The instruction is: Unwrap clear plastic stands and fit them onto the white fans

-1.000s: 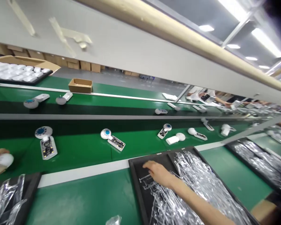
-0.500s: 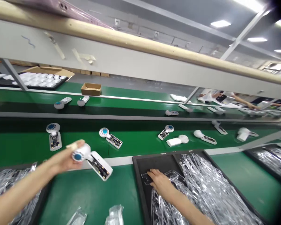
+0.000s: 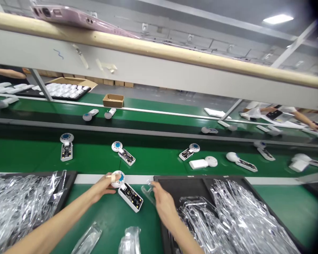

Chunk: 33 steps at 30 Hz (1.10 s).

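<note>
My left hand (image 3: 107, 185) grips the round head of a white device (image 3: 131, 197), thumb over its blue centre. The device's rectangular body is open on top, showing a dark circuit board, and it tilts down to the right over the green bench. Just right of it, my right hand (image 3: 161, 199) pinches a clear plastic frame (image 3: 148, 192), apart from the device. The frame's far end is hidden behind my fingers. Below my right wrist lies a black tray (image 3: 185, 187) with a heap of clear plastic frames (image 3: 235, 218).
Similar devices (image 3: 127, 157) lie scattered along the green conveyor belt (image 3: 153, 155). Another heap of clear parts (image 3: 23, 197) fills a tray at left. Two clear plastic pieces (image 3: 87, 238) lie at the bench front. A rail (image 3: 159, 60) carrying a pink phone (image 3: 76, 19) crosses above. Other people's arms (image 3: 304, 118) show beyond.
My right hand has lifted a clear frame out of the black tray and moved left. My left hand has brought the device lower and rightward, board facing up. The view has shifted.
</note>
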Tool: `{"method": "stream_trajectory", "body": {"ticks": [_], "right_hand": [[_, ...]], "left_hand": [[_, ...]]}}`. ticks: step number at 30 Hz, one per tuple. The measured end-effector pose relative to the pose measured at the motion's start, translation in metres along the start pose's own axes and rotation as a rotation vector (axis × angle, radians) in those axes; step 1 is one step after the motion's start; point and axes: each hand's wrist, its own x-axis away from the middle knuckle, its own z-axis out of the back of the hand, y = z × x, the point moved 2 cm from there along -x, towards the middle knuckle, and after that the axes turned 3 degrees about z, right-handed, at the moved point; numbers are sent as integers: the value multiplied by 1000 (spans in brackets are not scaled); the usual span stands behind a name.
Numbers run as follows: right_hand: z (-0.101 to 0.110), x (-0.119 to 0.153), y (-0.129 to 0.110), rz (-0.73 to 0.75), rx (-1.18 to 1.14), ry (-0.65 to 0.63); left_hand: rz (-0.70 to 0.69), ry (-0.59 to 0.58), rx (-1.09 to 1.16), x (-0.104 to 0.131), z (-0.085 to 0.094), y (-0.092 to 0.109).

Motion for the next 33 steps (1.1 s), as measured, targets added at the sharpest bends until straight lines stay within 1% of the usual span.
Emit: {"method": "stream_trajectory", "body": {"ticks": [2, 4, 6, 7, 10, 13, 15, 17, 19, 21, 22, 24, 25, 27, 29, 30, 31, 33], "right_hand": [[-11, -1, -27, 5, -53, -27], [-21, -2, -48, 10, -98, -75], [-29, -4, -61, 11, -112, -98], [-32, -6, -65, 11, -105, -88], [-42, -6, -67, 9, -60, 6], [-50, 2, -58, 19, -7, 119], [-52, 9, -50, 11, -20, 130], [-49, 13, -42, 1, -137, 92], [-39, 13, -38, 24, -323, 80], [-24, 11, -37, 72, -474, 128], [-16, 10, -38, 98, -513, 154], [-2, 10, -42, 128, -532, 176], [2, 11, -44, 131, -520, 171], [7, 13, -49, 122, -510, 146], [7, 13, -54, 74, -602, 145], [5, 12, -55, 9, -706, 179], [2, 9, -55, -99, -845, 241], [-5, 0, -52, -373, -1120, 408]], "left_hand": [[-126, -11, 5, 6, -11, 0], [-223, -12, -3, 15, -22, 3], [-257, -7, -13, 24, -31, 7], [-258, -5, -10, 27, -34, 9], [-233, -1, 43, 32, -39, 15], [-225, 22, 74, 33, -38, 22], [-244, 51, 68, 33, -36, 29], [-273, 62, 70, 36, -39, 37], [-337, 41, 106, 41, -46, 44], [-414, -15, 170, 48, -57, 46], [-427, -55, 200, 51, -64, 45], [-386, -106, 241, 55, -76, 36], [-348, -101, 246, 56, -81, 31], [-304, -34, 256, 57, -86, 21], [-306, 51, 258, 58, -88, 14], [-319, 88, 252, 59, -88, 11], [-342, 124, 238, 59, -89, 9], [-424, 182, 170, 59, -90, 5]]}}
